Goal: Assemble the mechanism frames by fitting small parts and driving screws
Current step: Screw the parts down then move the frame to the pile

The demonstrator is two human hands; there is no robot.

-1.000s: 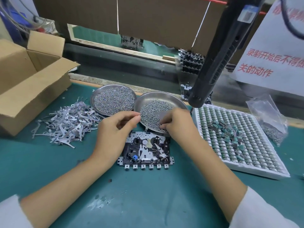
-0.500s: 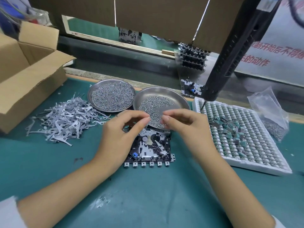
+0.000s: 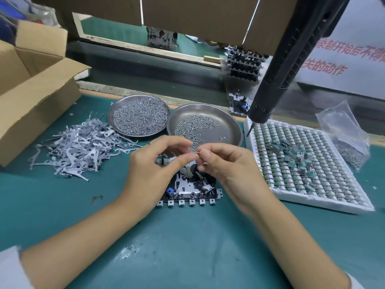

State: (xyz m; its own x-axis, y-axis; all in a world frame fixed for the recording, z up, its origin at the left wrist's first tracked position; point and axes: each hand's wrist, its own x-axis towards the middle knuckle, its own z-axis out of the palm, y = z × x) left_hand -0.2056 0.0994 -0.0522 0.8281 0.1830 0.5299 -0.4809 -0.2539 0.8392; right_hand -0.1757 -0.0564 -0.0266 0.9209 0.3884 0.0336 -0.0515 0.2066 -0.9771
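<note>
A black and silver mechanism frame [image 3: 190,187] lies flat on the green mat, partly hidden under both hands. My left hand [image 3: 154,165] hovers over its left side, thumb and forefinger brought together. My right hand [image 3: 226,163] is above its right side and pinches a tiny metal part [image 3: 198,152] at the fingertips; the two hands meet there. Behind them stand a steel dish of screws [image 3: 205,127] and a second, fuller steel dish [image 3: 139,115]. A black electric screwdriver [image 3: 277,80] hangs at the upper right, tip down.
A heap of flat metal levers [image 3: 79,151] lies left of the frame, beside an open cardboard box [image 3: 31,94]. A white foam tray of green parts [image 3: 308,165] and a plastic bag [image 3: 345,134] sit on the right. More frames [image 3: 243,63] are stacked at the back.
Both hands rose from the frame and the nearer screw dish and came together over the frame; the fingertips now meet on a tiny part.
</note>
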